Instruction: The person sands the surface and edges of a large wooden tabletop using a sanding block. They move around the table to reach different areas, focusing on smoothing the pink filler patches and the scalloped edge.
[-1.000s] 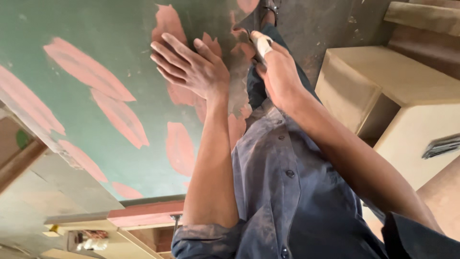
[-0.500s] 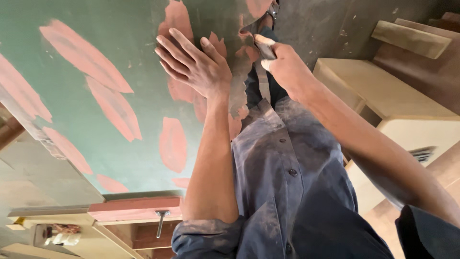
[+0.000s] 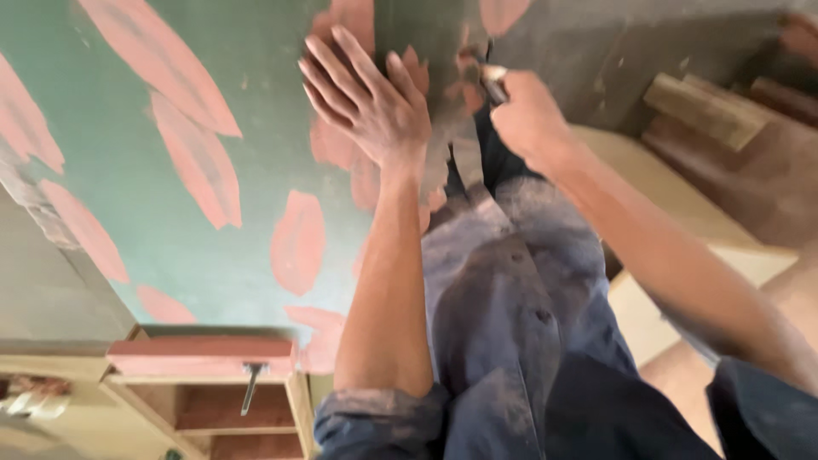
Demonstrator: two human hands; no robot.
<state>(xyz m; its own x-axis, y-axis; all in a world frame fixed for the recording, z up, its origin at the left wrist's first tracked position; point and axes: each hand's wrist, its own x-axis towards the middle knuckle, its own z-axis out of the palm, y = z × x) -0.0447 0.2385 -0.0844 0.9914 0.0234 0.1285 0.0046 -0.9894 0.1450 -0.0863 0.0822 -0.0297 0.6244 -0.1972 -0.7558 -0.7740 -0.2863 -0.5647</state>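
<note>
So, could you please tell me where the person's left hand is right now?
In the head view, the left hand lies flat with fingers spread on the green board at top centre, over reddish filler patches, just left of the right hand.

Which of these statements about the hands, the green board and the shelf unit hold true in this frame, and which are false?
1. The left hand lies flat on the green board, fingers spread. True.
2. The right hand is empty. False: it grips a small tool.
3. The board is plain green. False: pink patches cover parts of it.
4. Both sleeves are rolled up. True.
5. A wooden shelf unit stands at lower left. True.
</note>
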